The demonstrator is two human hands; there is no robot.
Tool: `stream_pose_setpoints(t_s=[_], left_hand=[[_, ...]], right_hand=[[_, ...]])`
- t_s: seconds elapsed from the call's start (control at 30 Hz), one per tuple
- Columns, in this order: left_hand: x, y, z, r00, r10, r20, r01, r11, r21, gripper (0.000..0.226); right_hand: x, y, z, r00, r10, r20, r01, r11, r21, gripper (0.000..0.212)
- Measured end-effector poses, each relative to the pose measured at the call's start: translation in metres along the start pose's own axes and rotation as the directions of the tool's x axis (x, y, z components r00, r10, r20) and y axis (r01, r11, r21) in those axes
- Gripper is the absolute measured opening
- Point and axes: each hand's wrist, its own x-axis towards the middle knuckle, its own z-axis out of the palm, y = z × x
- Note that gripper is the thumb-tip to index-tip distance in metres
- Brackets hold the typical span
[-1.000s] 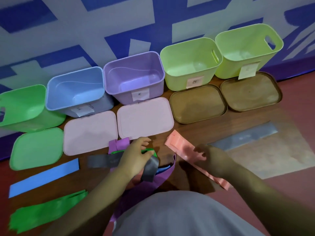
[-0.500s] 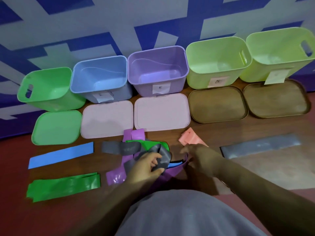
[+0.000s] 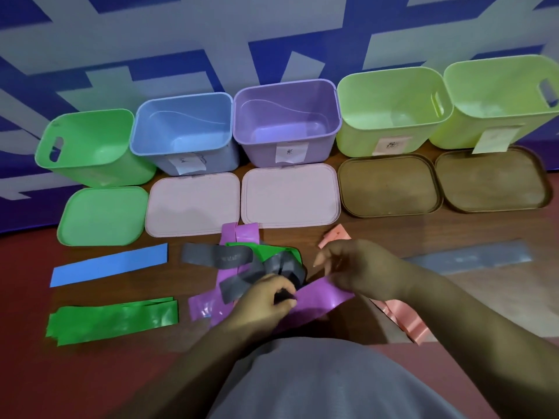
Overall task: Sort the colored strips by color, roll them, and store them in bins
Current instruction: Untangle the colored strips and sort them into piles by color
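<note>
A tangled pile of strips lies in front of me: a dark grey strip [image 3: 217, 256], a green strip [image 3: 266, 248] and purple strips [image 3: 239, 234]. My left hand [image 3: 263, 303] is closed on the dark grey strip at the near side of the pile. My right hand [image 3: 360, 267] pinches one end of a purple strip [image 3: 320, 296] that runs between my hands. Sorted flat strips lie apart: blue [image 3: 112, 264], green [image 3: 115, 319], light grey [image 3: 472, 257] and salmon [image 3: 405, 322]. Against the wall stand five open bins: green [image 3: 90, 164], blue [image 3: 184, 160], purple [image 3: 260, 152] and two lime [image 3: 360, 143] [image 3: 453, 128].
Five lids lie flat in front of the bins: green [image 3: 102, 216], two pink [image 3: 193, 204] [image 3: 290, 195], two brown [image 3: 387, 186] [image 3: 490, 179]. The green bin leans to the left. A blue and grey patterned wall rises right behind the bins. My grey-clothed lap fills the bottom edge.
My right hand left the salmon strip and came left to the purple strip. My left hand drew the dark grey strip toward me. The camera view shifted, so the bins appear further right.
</note>
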Motion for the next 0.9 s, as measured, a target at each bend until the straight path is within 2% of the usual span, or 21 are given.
stream_pose_setpoints(t_s=[0.07,0.17,0.33,0.43,0.53,0.67,0.9], left_hand=[[-0.005,-0.001,-0.002,0.999,-0.019,-0.043,0.016,0.997,-0.071,0.019],[-0.015,0.001,-0.012,0.998,0.003,-0.063,-0.011,0.991,-0.134,0.016],[-0.025,0.006,-0.032,0.989,0.084,-0.122,-0.113,0.96,-0.257,0.009],[-0.025,0.009,-0.04,0.992,0.066,-0.11,-0.101,0.93,-0.353,0.011],[-0.027,0.008,-0.052,0.997,0.038,-0.065,-0.063,0.892,-0.447,0.012],[-0.033,0.0,-0.072,0.998,0.063,-0.018,-0.064,0.879,-0.473,0.024],[-0.041,-0.034,-0.096,0.991,0.043,0.128,0.005,0.935,-0.353,0.025]], right_hand=[[0.0,-0.008,-0.002,1.0,-0.004,-0.01,0.005,0.997,0.079,0.029],[0.002,-0.016,-0.004,0.999,0.006,-0.04,0.004,0.969,0.247,0.029],[0.005,-0.032,-0.001,0.992,0.029,-0.12,0.044,0.824,0.566,0.023],[0.01,-0.043,0.004,0.98,0.091,-0.174,0.058,0.712,0.7,0.025],[0.014,-0.053,0.011,0.96,0.131,-0.248,0.089,0.696,0.712,0.024],[0.01,-0.065,0.019,0.931,0.182,-0.316,0.102,0.701,0.706,0.022],[0.01,-0.063,0.021,0.835,0.312,-0.454,0.116,0.706,0.699,0.02]])
